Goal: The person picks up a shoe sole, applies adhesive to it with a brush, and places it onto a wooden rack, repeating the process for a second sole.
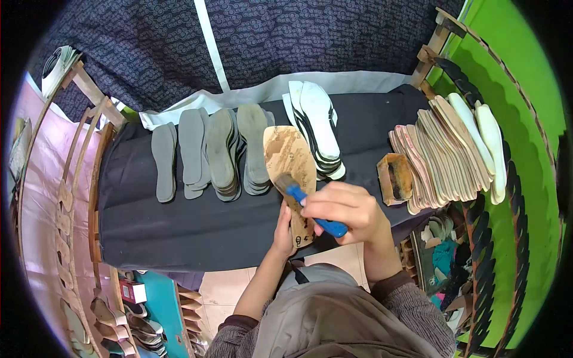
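Note:
A tan insole board (290,155) with dark smears and markings is held up over the black-covered table. My left hand (284,231) grips its lower part from beneath, thumb along the left edge. My right hand (345,210) is closed round the blue handle of a brush (316,209), whose bristles touch the middle of the board. Behind the board stand piles of grey insoles (221,146) and a pile of white insoles (316,119) with black layers under them. An open box (394,179) with brown stains sits to the right of my right hand.
A long row of tan insoles (441,155) leans beside the box on the table (179,238). Wooden racks with shoe parts (477,256) flank both sides. Below left is a teal shelf (161,304) with footwear pieces. A patterned dark curtain (322,42) hangs behind.

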